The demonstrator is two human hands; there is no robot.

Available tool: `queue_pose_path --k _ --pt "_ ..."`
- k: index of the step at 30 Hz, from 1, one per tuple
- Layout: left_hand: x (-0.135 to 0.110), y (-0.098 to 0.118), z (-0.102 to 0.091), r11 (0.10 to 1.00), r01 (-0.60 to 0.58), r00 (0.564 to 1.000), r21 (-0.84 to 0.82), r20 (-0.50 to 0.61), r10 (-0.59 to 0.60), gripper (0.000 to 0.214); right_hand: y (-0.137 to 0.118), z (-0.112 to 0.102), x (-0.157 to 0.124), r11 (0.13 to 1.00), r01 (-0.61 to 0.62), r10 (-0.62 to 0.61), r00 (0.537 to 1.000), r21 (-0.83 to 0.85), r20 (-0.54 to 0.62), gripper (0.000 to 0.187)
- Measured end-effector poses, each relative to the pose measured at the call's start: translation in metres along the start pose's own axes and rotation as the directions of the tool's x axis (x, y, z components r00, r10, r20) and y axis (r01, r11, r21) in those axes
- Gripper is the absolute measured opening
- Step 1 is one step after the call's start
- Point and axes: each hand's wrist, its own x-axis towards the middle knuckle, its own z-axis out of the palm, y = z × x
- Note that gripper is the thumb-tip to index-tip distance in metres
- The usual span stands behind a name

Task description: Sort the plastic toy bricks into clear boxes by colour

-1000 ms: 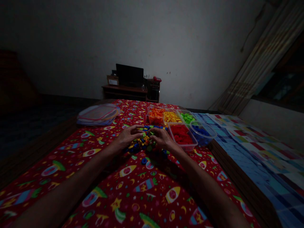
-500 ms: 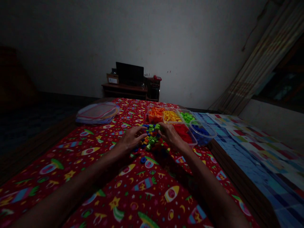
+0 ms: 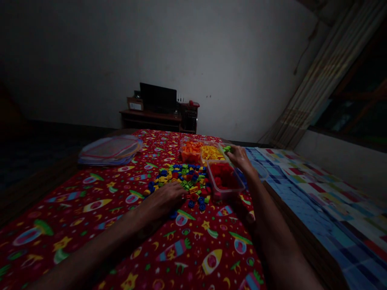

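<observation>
A mixed pile of small plastic building blocks in blue, yellow, green and red lies on the red patterned cloth. Low over its near side is my left hand, its fingers curled down among the blocks; what they grip, if anything, is hidden. My right hand reaches over the container of green blocks, fingers closed around green building blocks at the fingertips. The hand hides most of that container. Nearer stands a clear box of red blocks.
Boxes of orange blocks and yellow blocks stand behind the pile. A round tub is partly behind my right arm. Stacked clear lids lie at left. A wooden edge borders the cloth at right.
My right hand has moved from the pile rightward to the green container. My left hand has lowered toward the near side of the pile. The view has shifted slightly right.
</observation>
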Motion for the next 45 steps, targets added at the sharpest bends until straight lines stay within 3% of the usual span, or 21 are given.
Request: queue_pose_path --k 4,7,10,13,16,18,22,24,28,30,36,41,45 --pt "-0.004 -0.006 -0.001 0.991 0.098 0.995 -0.096 0.004 -0.098 0.025 0.033 -0.002 0.044 0.966 -0.182 0.209 0.968 -0.186 0.136 0.024" --pt "-0.006 -0.01 -0.005 0.969 0.184 0.981 -0.165 -0.032 -0.192 0.03 0.04 -0.002 0.061 0.946 -0.193 0.254 0.941 -0.26 0.224 0.031" --pt "-0.005 -0.013 -0.009 0.936 0.281 0.953 -0.211 -0.055 -0.298 0.034 0.021 0.0 0.059 0.961 -0.07 0.12 0.977 -0.266 0.175 0.033" --pt "-0.002 -0.017 -0.01 0.923 0.311 0.937 -0.226 -0.089 -0.337 0.037 -0.017 0.011 0.044 0.985 0.141 -0.124 0.98 -0.104 0.153 0.031" --pt "0.0 -0.019 -0.01 0.923 0.323 0.925 -0.209 -0.137 -0.355 0.038 -0.062 0.034 0.024 0.926 0.341 -0.376 0.876 0.162 0.303 0.025" --pt "-0.001 -0.02 -0.01 0.929 0.318 0.923 -0.189 -0.161 -0.349 0.037 -0.087 0.053 0.014 0.873 0.433 -0.487 0.795 0.225 0.361 0.025" --pt "-0.006 -0.027 -0.01 0.94 0.306 0.926 -0.153 -0.183 -0.331 0.036 -0.116 0.082 0.008 0.831 0.526 -0.536 0.665 0.183 0.52 0.035" --pt "-0.01 -0.032 -0.009 0.941 0.304 0.925 -0.145 -0.191 -0.328 0.035 -0.118 0.088 0.009 0.837 0.524 -0.509 0.637 0.158 0.579 0.037" --pt "-0.013 -0.04 -0.009 0.943 0.295 0.921 -0.153 -0.218 -0.323 0.033 -0.108 0.089 0.007 0.853 0.504 -0.5 0.717 0.134 0.487 0.041" --pt "-0.012 -0.039 -0.01 0.942 0.293 0.918 -0.165 -0.227 -0.326 0.032 -0.101 0.085 0.004 0.846 0.51 -0.522 0.732 0.155 0.437 0.039" --pt "-0.01 -0.034 -0.014 0.937 0.296 0.909 -0.185 -0.247 -0.336 0.033 -0.091 0.064 0.004 0.821 0.476 -0.568 0.74 0.315 0.36 0.023" --pt "-0.009 -0.033 -0.015 0.935 0.313 0.893 -0.168 -0.282 -0.35 0.032 -0.085 0.055 0.005 0.817 0.34 -0.544 0.723 0.466 0.425 0.022" --pt "-0.01 -0.037 -0.016 0.95 0.281 0.905 -0.136 -0.292 -0.309 0.032 -0.073 0.047 0.003 0.845 0.312 -0.497 0.76 0.435 0.419 0.027"
